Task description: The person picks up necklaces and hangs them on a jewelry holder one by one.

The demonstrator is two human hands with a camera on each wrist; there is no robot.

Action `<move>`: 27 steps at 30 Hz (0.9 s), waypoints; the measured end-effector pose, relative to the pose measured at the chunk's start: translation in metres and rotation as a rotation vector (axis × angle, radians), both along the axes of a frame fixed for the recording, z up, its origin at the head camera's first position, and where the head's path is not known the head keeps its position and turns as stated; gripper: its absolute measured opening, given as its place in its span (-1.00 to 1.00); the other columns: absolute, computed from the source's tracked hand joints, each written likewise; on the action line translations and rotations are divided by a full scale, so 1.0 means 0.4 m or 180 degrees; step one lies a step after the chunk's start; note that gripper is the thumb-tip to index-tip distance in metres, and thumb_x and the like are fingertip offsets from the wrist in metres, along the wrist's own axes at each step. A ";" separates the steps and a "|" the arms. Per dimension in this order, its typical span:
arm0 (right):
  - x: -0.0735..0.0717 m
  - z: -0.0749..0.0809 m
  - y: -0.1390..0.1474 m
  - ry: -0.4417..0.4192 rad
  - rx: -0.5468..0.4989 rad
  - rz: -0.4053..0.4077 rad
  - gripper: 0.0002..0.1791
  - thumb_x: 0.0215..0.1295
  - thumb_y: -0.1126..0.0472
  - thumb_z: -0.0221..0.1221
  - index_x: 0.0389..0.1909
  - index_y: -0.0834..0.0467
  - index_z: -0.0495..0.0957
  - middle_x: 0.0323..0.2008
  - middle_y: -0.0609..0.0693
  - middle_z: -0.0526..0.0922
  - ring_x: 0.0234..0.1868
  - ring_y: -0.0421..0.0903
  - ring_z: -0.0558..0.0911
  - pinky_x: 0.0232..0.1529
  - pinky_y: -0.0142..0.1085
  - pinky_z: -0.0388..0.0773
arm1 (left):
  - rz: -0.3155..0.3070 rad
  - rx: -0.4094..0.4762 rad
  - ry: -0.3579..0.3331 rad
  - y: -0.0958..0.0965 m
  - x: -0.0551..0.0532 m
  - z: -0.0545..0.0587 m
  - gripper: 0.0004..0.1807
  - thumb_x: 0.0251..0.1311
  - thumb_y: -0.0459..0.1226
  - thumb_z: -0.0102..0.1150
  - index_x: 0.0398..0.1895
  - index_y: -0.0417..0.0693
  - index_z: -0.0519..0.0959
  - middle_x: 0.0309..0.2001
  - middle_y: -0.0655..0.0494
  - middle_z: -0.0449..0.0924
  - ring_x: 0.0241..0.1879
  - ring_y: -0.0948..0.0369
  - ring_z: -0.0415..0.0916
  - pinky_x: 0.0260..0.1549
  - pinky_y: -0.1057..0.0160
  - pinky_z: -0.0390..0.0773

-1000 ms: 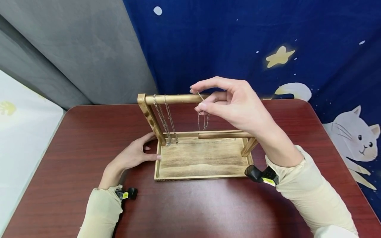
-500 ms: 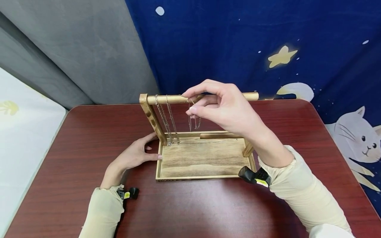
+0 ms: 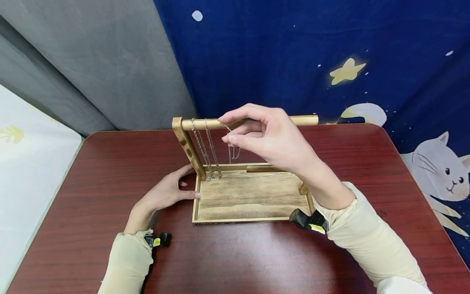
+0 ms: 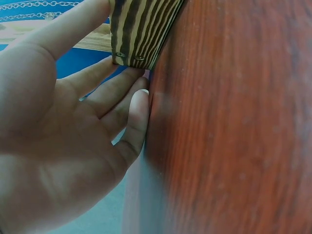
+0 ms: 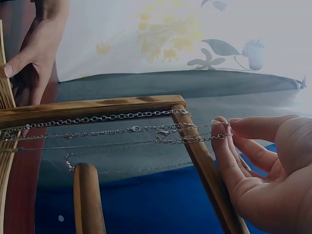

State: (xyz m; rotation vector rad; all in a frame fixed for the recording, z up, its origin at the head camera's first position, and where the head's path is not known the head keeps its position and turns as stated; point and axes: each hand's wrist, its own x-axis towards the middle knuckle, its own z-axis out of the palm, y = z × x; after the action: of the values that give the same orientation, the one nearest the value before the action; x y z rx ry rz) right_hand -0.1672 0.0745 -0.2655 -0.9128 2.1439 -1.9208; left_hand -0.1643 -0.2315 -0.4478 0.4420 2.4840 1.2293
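A wooden jewellery stand has a top rod [image 3: 304, 120], a left post [image 3: 188, 149] and a shallow tray [image 3: 249, 194] at its base. Thin silver necklaces [image 3: 201, 145] hang over the rod near the left post. To the right of these, my right hand [image 3: 264, 134] pinches another silver necklace [image 5: 200, 139] between thumb and fingers, close to the rod. That chain dangles below the fingers, partly hidden by them. My left hand [image 3: 167, 191] rests against the tray's left side, thumb on the rim and other fingers spread towards the back corner.
The stand is on a reddish-brown table [image 3: 249, 261]. Behind it hang a grey curtain [image 3: 110, 61] and a blue curtain [image 3: 257, 53] with stars and a cat. A black wrist camera [image 3: 308, 220] on the right arm is close to the tray's front right corner.
My right hand has moved left along the rod with the pinched necklace, nearer the hanging ones, and slightly down. More of the rod's right end shows. The left hand stays at the tray.
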 end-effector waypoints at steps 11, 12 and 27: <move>0.004 -0.011 -0.002 -0.0055 -0.0005 0.0076 -0.62 0.28 0.42 0.27 0.13 0.23 0.62 0.01 0.02 0.70 -0.01 -0.06 0.70 -0.04 -0.22 0.65 | -0.0007 -0.0003 0.0003 0.001 0.002 0.004 -0.01 0.12 -0.16 0.47 0.55 -0.14 0.11 0.46 -0.09 0.23 0.25 -0.04 0.35 0.12 -0.06 0.44; 0.005 -0.013 -0.003 -0.0068 -0.0008 0.0086 -0.62 0.29 0.42 0.27 0.14 0.23 0.62 0.01 0.01 0.70 0.01 -0.06 0.69 -0.03 -0.22 0.64 | -0.0008 -0.0010 -0.0008 0.001 0.003 0.004 0.00 0.12 -0.16 0.46 0.55 -0.14 0.10 0.46 -0.10 0.22 0.26 -0.04 0.35 0.12 -0.06 0.44; 0.017 -0.039 0.002 -0.0135 -0.0110 0.0108 -0.61 0.30 0.45 0.24 0.15 0.30 0.58 0.07 0.06 0.67 0.09 -0.07 0.65 0.10 -0.20 0.58 | -0.0002 -0.0055 -0.0063 0.003 0.001 0.005 0.02 0.12 -0.14 0.46 0.56 -0.14 0.08 0.49 -0.10 0.17 0.28 -0.05 0.33 0.14 -0.06 0.43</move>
State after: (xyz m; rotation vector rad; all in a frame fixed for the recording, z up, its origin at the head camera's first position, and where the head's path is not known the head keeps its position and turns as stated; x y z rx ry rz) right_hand -0.1602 0.0754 -0.2812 -0.9001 2.0649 -1.9490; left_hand -0.1639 -0.2303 -0.4459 0.4241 2.4759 1.2052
